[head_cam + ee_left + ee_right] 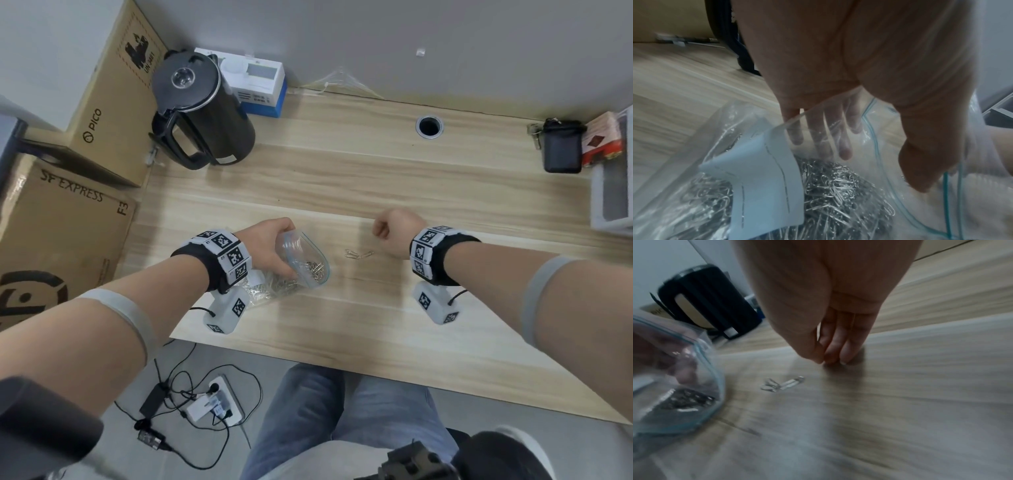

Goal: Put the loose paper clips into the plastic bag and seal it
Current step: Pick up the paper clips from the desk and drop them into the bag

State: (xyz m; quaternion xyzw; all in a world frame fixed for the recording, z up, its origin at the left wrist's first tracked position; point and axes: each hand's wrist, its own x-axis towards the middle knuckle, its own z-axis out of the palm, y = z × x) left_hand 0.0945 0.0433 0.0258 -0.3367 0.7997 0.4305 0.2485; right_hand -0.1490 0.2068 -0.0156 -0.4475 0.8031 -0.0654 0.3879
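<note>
My left hand (274,253) (877,168) holds a clear zip plastic bag (308,250) (694,146) (684,386) with its mouth gaping to the right; the fingers (838,146) lie inside and the thumb outside the rim. A heap of silver paper clips (317,269) (838,194) lies in it beside a white label (760,178). A few loose clips (358,254) (783,384) lie on the wooden table (411,329) between the hands. My right hand (383,229) (826,359) is beyond them, fingertips and thumb bunched together against the table; no clip shows between them.
A black kettle (202,109) and a white-and-blue box (260,85) stand at the back left, cardboard boxes (113,102) left of the table. A cable hole (429,126), a black pouch (563,147) and a white tray (613,195) are at the back right.
</note>
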